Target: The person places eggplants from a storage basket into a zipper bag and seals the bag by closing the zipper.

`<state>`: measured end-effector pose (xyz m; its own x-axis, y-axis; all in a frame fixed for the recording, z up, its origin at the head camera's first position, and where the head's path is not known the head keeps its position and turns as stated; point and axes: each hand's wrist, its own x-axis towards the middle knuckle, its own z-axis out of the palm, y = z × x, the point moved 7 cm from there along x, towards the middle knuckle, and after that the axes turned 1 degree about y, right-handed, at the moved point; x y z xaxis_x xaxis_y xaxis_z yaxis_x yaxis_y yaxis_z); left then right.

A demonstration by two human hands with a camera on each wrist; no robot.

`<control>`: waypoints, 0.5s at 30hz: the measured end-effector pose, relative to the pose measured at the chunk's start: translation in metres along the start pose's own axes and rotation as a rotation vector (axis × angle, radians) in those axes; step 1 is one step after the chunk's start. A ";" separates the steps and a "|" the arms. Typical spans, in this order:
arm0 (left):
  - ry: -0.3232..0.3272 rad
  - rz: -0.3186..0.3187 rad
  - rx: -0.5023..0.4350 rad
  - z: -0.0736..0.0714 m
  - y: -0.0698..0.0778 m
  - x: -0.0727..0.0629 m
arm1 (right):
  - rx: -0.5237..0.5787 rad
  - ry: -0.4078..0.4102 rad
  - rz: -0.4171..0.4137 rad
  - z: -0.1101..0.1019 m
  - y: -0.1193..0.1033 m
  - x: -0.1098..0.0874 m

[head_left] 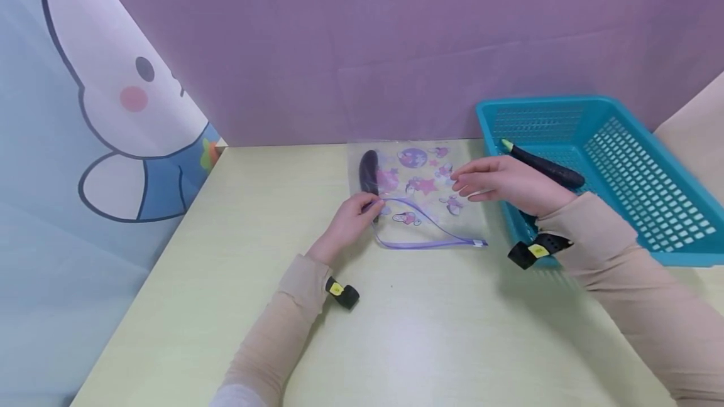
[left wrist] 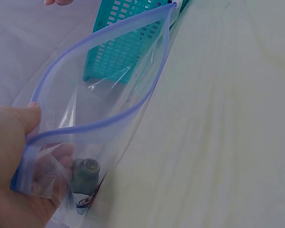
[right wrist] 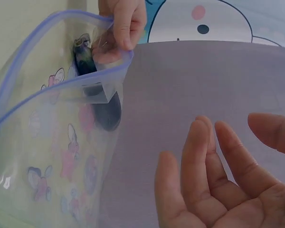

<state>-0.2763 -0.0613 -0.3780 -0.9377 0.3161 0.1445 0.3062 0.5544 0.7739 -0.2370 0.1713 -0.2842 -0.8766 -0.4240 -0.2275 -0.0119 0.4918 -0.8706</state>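
A clear zip bag [head_left: 430,222] with purple edging and pink and purple cartoon prints lies on the table, its mouth spread apart. Inside its left side is a dark eggplant [head_left: 369,171], its stem end [left wrist: 85,176] showing through the plastic in the left wrist view. My left hand [head_left: 349,220] pinches the bag's left mouth corner between thumb and fingers. Over the bag's right edge hovers my right hand [head_left: 503,182], fingers apart and holding nothing, as its palm [right wrist: 242,209] shows in the right wrist view.
At the right stands a teal plastic basket [head_left: 605,105] with a long dark eggplant [head_left: 545,165] in it, green-tipped. Part of another dark thing shows beneath my right wrist. A purple backdrop [head_left: 339,49] rises behind the pale table [head_left: 430,338]; a cartoon cloth [head_left: 34,206] hangs left.
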 end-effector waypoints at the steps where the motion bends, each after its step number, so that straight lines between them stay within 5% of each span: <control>1: 0.000 -0.002 -0.001 0.000 0.000 0.000 | 0.000 -0.007 0.005 -0.001 0.000 0.000; 15: -0.011 -0.021 0.004 0.000 0.001 0.000 | 0.020 -0.032 0.005 -0.007 -0.009 -0.002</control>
<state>-0.2759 -0.0612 -0.3773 -0.9419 0.3128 0.1219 0.2875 0.5638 0.7743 -0.2382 0.1731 -0.2730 -0.8607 -0.4459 -0.2457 0.0027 0.4787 -0.8780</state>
